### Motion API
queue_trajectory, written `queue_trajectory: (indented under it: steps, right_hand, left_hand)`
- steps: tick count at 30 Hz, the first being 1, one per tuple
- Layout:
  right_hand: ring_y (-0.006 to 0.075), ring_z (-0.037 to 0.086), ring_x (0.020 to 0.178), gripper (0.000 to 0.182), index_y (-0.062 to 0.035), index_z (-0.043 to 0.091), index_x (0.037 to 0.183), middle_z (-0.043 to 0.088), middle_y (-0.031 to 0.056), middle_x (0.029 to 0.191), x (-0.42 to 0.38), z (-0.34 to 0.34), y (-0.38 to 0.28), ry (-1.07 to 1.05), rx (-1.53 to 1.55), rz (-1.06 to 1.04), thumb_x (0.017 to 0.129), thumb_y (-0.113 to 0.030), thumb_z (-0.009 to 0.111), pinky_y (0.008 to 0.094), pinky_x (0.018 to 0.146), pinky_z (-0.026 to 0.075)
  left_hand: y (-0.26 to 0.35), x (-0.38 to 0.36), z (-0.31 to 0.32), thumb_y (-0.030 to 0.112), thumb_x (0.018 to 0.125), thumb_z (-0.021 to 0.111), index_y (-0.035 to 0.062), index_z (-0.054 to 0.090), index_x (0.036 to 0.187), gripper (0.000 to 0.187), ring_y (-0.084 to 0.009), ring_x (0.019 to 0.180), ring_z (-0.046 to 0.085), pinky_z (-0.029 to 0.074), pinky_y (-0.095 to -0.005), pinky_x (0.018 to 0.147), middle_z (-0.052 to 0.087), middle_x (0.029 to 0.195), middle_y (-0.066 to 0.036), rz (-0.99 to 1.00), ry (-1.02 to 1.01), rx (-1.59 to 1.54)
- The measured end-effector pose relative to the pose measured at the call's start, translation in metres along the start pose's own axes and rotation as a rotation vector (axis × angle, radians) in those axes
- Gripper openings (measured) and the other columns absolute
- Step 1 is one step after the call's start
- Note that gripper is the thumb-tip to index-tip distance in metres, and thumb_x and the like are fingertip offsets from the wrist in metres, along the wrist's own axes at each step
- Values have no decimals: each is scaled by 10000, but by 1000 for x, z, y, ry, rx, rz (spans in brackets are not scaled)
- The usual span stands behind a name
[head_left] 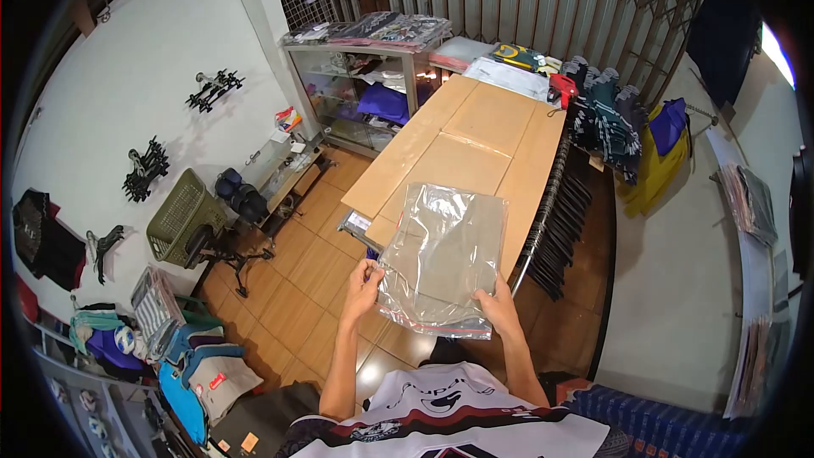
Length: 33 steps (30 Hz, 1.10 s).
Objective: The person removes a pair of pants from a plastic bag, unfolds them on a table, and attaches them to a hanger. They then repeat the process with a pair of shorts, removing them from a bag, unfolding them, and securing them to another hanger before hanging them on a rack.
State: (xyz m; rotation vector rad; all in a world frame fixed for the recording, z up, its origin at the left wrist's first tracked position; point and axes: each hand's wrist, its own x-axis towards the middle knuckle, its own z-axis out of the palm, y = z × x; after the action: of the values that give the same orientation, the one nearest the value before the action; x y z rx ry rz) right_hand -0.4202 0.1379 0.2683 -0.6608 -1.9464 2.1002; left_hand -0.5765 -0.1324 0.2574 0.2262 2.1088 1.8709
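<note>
A clear plastic bag [445, 254] with a folded grey-beige garment inside is held up in front of me, over the near end of the cardboard-topped table [475, 131]. A red zip strip runs along the bag's edge nearest my body. My left hand [365, 282] is closed on the bag's left edge, fingers curled at its lower corner. On the opposite side, my right hand [498, 305] grips the lower right edge, thumb on top of the plastic and the other fingers hidden beneath.
A red tagging gun [561, 91] and packed clothes lie at the table's far end. Black hangers [560, 220] hang on a rail along its right side. A glass cabinet [356, 93] stands behind left. An office chair [225, 246] and green basket [182, 216] are at left.
</note>
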Motion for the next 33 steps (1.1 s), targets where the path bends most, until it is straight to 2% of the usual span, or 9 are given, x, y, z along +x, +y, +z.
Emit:
queue_trajectory:
  steps: [5,8,11,12,15,18,21,31,33]
  right_hand:
    - [235,618,1106,612,59,470,1391,634,164,1238,50,6,6,71,-34,-24,807,7,645,348,987,482]
    - [235,625,1099,574,69,479,1364,642,164,1223,79,9,17,93,7,-22,828,-2,672,346,989,480]
    - [235,630,1095,547,72,480,1350,649,165,1214,108,8,28,107,34,-64,847,-5,679,345,979,486]
    - [235,630,1094,540,73,478,1348,651,165,1213,116,7,34,114,31,-83,853,-5,679,345,974,489]
    - [261,640,1094,551,77,466,1341,647,197,1207,142,7,49,177,-44,-99,846,-23,689,372,954,504]
    - [433,645,1115,581,61,444,1302,628,313,1210,161,5,44,298,-327,-107,834,-140,723,439,998,491]
    - [447,637,1105,575,52,430,1268,624,301,1195,180,10,38,391,-341,-22,834,-184,723,460,964,506]
    - [390,679,1017,496,56,512,1245,670,259,1097,223,27,10,564,-269,19,835,-128,724,430,884,530]
    - [323,696,959,504,37,540,1254,703,239,1063,230,28,19,557,-167,-34,831,-127,759,395,842,541]
  left_hand:
    - [3,73,1,118,948,636,21,590,957,108,-87,767,519,431,-263,688,580,799,6,37,2,108]
    - [-11,120,3,120,941,640,-2,595,967,133,-152,822,590,480,-315,755,639,840,-58,142,28,201]
    - [-20,156,11,132,939,650,18,599,929,125,-138,766,598,505,-316,727,643,811,-63,371,112,386]
    - [-19,165,13,125,923,668,-7,608,940,146,-200,829,644,522,-368,798,680,850,-122,281,112,426]
    - [-11,189,23,155,908,675,-12,623,973,186,-350,860,677,518,-427,781,694,892,-214,320,106,556]
    - [-5,211,33,170,899,686,-5,620,952,195,-387,843,670,518,-445,770,688,878,-215,329,141,683]
    - [-4,235,40,178,892,687,4,619,952,196,-404,847,670,515,-463,761,689,879,-216,358,153,734]
    - [17,301,52,229,917,629,46,583,1131,286,-437,988,663,506,-524,843,697,1085,-218,359,32,783]
    - [21,309,49,226,922,632,65,565,1261,381,-420,1031,659,503,-518,872,692,1130,-202,339,-32,727]
